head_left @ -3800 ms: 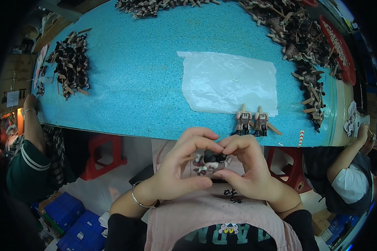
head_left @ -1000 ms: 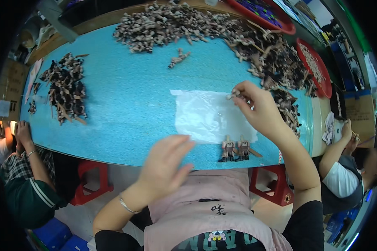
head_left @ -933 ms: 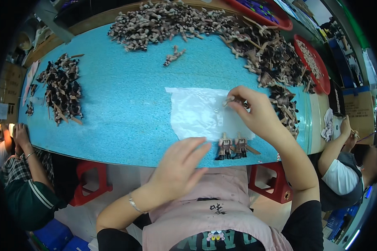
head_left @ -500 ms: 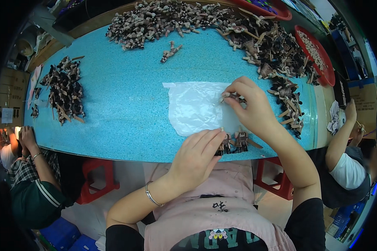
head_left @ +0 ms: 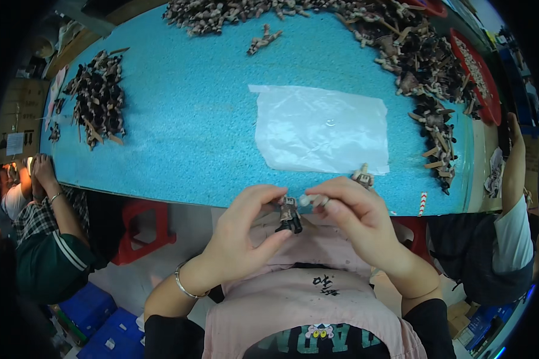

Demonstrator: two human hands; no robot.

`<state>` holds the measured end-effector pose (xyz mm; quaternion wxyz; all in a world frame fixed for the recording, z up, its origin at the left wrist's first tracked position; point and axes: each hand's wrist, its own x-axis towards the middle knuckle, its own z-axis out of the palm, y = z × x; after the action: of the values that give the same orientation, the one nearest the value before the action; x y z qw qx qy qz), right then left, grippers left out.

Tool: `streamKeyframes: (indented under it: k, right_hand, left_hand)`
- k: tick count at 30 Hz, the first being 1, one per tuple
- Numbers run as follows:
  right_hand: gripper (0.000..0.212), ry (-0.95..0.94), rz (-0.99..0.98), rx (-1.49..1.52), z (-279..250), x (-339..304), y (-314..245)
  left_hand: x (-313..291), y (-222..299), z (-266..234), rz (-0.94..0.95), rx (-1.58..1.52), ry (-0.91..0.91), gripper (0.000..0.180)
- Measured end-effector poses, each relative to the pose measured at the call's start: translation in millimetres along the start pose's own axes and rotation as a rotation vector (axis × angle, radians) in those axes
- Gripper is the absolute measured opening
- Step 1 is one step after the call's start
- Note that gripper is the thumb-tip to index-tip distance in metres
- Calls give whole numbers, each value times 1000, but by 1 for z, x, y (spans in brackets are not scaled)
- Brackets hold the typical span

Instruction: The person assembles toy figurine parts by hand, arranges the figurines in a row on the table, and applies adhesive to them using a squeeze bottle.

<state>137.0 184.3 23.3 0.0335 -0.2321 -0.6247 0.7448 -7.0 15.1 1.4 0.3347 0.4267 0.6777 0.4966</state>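
Gripped in left hand (head_left: 238, 230): dark-legged figure (head_left: 289, 215); right hand (head_left: 360, 220) pinches pale piece (head_left: 308, 200), its shape partly hidden.

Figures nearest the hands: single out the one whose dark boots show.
The held figure, in the left hand; the other figure, near the white sheet, has its lower part hidden behind the right hand.

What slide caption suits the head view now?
Left hand holds a toy figurine, right hand a small pale part, by the blue table.
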Motion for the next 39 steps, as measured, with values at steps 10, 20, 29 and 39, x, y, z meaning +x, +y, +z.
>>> streamKeyframes:
  k: [10, 20, 29, 39]
  right_hand:
    - [27, -46, -234, -404, 18, -2, 10]
    - [27, 22, -191, -420, 20, 0, 6]
    - [24, 11, -186, -393, 18, 0, 10]
    - [34, 177, -407, -507, 18, 3, 9]
  left_hand:
    - [2, 2, -1, 83, 130, -18, 49]
    - [1, -2, -2, 116, 120, 18, 46]
    - [7, -11, -3, 81, 40, 10, 21]
    - [-1, -15, 3, 66, -41, 155, 21]
